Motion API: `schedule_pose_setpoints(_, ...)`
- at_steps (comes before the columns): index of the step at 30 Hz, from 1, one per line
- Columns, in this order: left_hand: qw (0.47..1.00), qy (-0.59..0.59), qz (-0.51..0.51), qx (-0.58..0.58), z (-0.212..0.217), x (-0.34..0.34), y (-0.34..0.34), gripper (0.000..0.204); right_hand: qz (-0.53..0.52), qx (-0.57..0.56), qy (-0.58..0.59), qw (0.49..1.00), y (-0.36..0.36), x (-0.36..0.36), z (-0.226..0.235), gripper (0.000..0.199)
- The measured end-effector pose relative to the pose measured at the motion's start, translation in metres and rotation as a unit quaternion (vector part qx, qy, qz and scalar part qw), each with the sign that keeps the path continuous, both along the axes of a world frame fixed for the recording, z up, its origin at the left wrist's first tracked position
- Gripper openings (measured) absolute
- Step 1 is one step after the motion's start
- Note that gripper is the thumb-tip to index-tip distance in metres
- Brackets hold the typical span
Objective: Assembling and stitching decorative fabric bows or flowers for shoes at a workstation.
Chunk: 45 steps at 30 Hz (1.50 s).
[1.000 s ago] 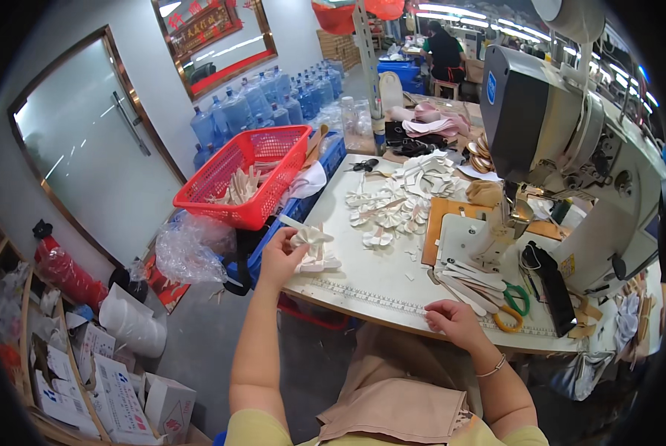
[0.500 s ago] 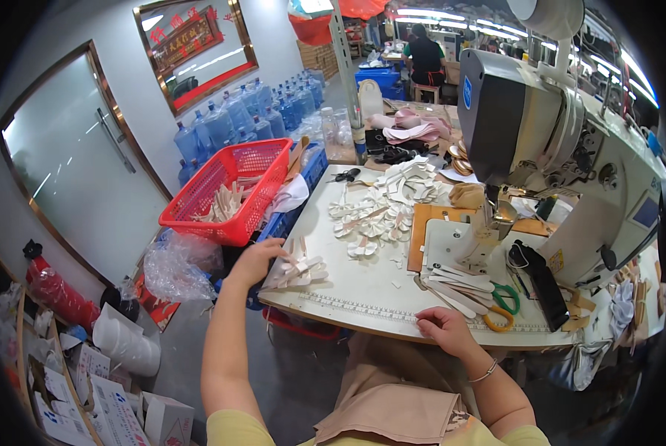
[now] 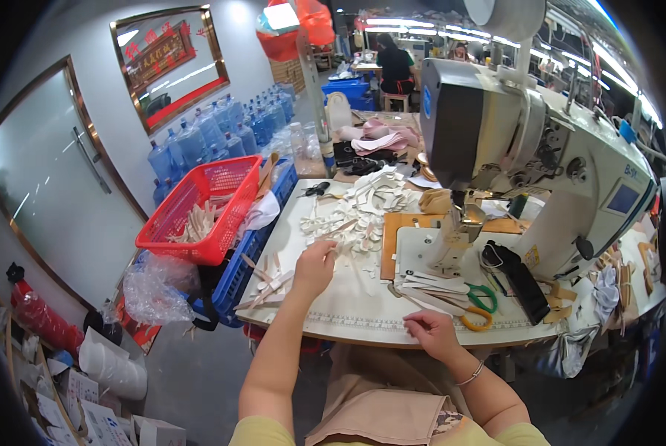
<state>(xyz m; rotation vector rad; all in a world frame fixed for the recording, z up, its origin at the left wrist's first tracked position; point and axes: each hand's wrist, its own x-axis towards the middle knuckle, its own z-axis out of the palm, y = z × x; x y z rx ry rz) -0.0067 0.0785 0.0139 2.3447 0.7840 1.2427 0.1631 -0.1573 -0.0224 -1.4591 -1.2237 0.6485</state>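
The left hand [image 3: 314,264] had left the small bundle of strips [image 3: 270,286] at the table's left edge, where it had rested a second before, and moved right and forward to the heap of pale cut pieces [image 3: 359,212], its fingers touching the nearest ones. The right hand [image 3: 431,332] shifted slightly along the table's near edge [image 3: 363,327], below the scissors [image 3: 482,301]

Cut pieces [image 3: 363,212] lie on the table [image 3: 348,312], left of the sewing machine [image 3: 526,156].
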Motion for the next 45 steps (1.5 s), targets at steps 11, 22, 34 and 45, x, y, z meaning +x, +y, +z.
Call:
schedule_pose_setpoints(11,0.838,-0.193,-0.198,-0.471,0.025,-0.003,-0.104,0.032,0.085,-0.004,0.318,0.944,0.041,-0.02,0.046,0.015)
schedule_pose_setpoints(22,0.831,-0.266,-0.181,-0.454,-0.009,0.019,-0.139,0.008,0.123,-0.061,0.328,0.935,0.034,-0.013,0.036,0.017)
schedule_pose_setpoints(34,0.809,-0.334,-0.108,-0.472,-0.026,0.041,-0.158,0.035,-0.061,0.058,0.349,0.933,0.037,-0.023,0.026,0.018)
schedule_pose_setpoints(45,0.791,-0.307,-0.12,-0.515,-0.032,0.033,-0.161,0.043,0.051,-0.017,0.42,0.906,0.043,-0.019,0.016,0.017)
